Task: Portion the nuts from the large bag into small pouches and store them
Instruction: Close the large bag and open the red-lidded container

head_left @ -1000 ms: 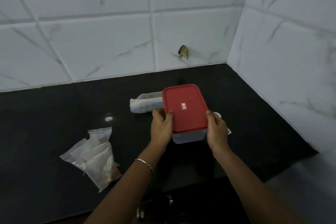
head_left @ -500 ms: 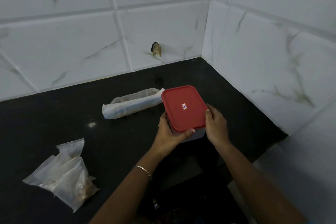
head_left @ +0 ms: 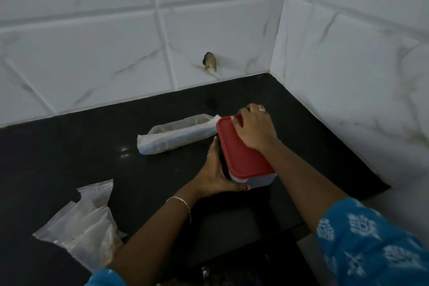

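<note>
Red plastic lid (head_left: 243, 158), stiff and I judge snug, sits under my right hand (head_left: 256, 130), fingers (head_left: 243, 114) curled over its far corner, while my left hand (head_left: 216, 174) grips the light box (head_left: 261, 181) by its side; soft filled pouches (head_left: 86, 223) lie left of both hands.

The person wears 2 blue white-printed sleeves (head_left: 371, 239), 1 thin bracelet (head_left: 180, 199) and a ring (head_left: 262, 110).

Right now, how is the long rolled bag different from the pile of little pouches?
The rolled bag is one long tube, lying far back beside the red-lidded box; the little pouches are several flat ones heaped at the near left. Both are clear plastic with brownish stuff inside, on the black counter.
</note>
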Motion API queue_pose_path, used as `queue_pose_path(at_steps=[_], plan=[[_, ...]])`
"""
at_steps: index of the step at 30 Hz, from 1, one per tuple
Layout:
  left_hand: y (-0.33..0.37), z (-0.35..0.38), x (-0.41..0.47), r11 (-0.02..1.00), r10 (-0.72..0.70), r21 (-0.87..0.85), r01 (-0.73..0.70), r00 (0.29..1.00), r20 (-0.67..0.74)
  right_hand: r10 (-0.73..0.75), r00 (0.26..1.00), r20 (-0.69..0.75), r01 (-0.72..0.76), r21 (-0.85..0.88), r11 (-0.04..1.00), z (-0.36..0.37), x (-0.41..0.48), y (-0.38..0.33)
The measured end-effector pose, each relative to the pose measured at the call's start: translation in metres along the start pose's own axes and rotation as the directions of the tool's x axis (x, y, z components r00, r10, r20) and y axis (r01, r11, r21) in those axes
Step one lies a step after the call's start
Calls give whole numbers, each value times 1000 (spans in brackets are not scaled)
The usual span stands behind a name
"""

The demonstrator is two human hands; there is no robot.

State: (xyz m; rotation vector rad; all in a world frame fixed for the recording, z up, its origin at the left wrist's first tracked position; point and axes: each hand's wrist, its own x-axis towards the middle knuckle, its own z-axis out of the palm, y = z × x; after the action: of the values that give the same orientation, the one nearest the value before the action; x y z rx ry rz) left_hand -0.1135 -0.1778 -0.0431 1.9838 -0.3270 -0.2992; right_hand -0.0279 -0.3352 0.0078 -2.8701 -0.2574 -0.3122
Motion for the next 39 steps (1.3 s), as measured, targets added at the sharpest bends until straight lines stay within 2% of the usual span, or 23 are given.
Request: queue_pose_path(at_steps=[4,13,17,22,26,34,39], plan=[[3,-13,10,997,46,58,-52,993,106,2,999,-43,-2,3,1000,2,3,2],[-3,-13,15,992,108,50,-113,990,96,41,997,60,-45,64,997,3,7,4],[-3,-12,15,992,118,45,-121,990,76,-111,990,90,108,32,994,5,4,-6],[-2,-13,15,988,133,64,-138,989,64,-287,957,38,279,141,950,10,5,-22],[-3,-14,15,989,126,76,-131,990,60,-289,957,11,281,207,937,12,9,-26],[-9,-12,17,993,76,83,-81,995,60,-304,948,91,282,194,939,21,21,-30],[-12,-10,18,993,74,90,-78,996,50,-258,963,-81,270,324,907,22,24,-31]])
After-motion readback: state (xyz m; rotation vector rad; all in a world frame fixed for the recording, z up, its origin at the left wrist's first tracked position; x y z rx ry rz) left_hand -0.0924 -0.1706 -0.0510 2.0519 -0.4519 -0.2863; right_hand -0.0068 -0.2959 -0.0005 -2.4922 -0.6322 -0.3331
